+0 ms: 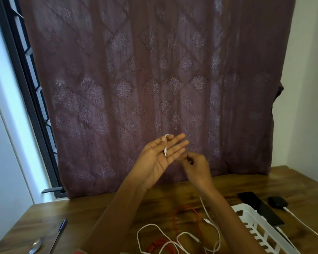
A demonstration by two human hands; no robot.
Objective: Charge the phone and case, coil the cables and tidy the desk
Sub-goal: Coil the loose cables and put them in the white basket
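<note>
Desk, brown wood-grain top [99, 213]: bearer of every item below. Basket, white slatted plastic [261, 233]: at right front edge, contents not discernible. Left hand [158, 160]: raised above the desk, palm up, fingers straight and together; unclear whether the thumb pins anything. Right hand [196, 167]: just beside the left fingertips, fingers curled and blurred; impossible to tell whether pinching the cord. Phone, black flat slab [262, 208]: behind the basket, a white lead apparently at its near end. Loose cables, thin white [151, 224] and thin red [160, 241]: tangled together at centre front, uncoiled. Pen, slim blue [60, 231]: far left. Case, small black rounded [277, 202]: beside the phone, white charging lead [301, 220] attached. Spoon, metal [36, 245]: left front corner. Plug, small white cable end [165, 151]: lying across the left fingers, cord looped over the forefinger. Step judged in hand: coiling, charging seemingly set up. Next move: plug end anchored, cord wound round the straight fingers in even, slack-free turns.
</note>
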